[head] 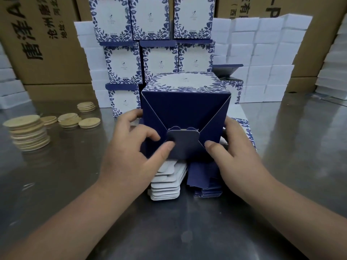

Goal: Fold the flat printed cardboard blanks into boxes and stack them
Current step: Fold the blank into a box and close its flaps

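step: close bottom | left hand (131, 147) + right hand (236, 149) each clasp my box (185, 109), bottom tipped toward me so thumbs push lock flap (183, 145) home | probably seated | blanks (165, 184) wait beneath

1. Left hand (131, 147): bare, uncovered from fingers (165, 149) to wrist.
2. Right hand (238, 147): likewise bare.
3. Nails look short, cut close to the fingertips; finer detail blurred.
4. Left forearm (75, 209) and right forearm (277, 203): bare to the near frame edge.
5. The wide lens broadens both forearms toward the near corners.
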Tool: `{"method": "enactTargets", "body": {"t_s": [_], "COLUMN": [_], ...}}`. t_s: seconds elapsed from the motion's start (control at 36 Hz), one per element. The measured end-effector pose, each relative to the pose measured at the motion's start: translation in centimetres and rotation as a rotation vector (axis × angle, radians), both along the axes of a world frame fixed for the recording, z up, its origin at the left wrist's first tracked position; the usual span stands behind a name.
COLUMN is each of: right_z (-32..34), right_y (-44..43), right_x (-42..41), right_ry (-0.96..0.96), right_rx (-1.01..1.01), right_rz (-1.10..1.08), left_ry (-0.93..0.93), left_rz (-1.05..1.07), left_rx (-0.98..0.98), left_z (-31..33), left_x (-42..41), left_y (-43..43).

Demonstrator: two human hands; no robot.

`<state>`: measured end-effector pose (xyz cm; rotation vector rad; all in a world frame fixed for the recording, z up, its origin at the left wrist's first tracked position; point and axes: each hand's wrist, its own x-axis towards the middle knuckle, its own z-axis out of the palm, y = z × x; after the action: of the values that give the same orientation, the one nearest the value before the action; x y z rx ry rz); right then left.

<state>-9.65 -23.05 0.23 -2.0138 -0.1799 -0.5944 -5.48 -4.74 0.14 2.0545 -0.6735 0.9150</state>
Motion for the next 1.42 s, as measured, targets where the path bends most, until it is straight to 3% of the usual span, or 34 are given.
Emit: {"method": "enactTargets", "body": {"t_s": [0.19,0.39,0.81,1.42], "right_z": [0.2,0.3,0.0,0.0], "right_y": [0.4,0.5,0.8,1.5], "right_x": [-0.2,-0.2,-0.1,0.2], "right_ry": [0.044,0.002,-0.002,-0.08], "right_rx": [0.083,0.026,-0.01,0.069], "right_rz": [-0.071,-0.069,-0.124,-0.255], "left_ry": [0.09,0.137,0.268,0.255], "left_rz": [-0.013,-0.041,-0.054,0.047], "left_rx": [-0.219,-0.025,-0.249,-0.267], "left_z": [0.2,0.4,-0.2,0.3], "left_x": [-0.4,-0.1,-0.1,-0.5], "left_y": [-0.5,-0.4,-1.2,-1.9]}}
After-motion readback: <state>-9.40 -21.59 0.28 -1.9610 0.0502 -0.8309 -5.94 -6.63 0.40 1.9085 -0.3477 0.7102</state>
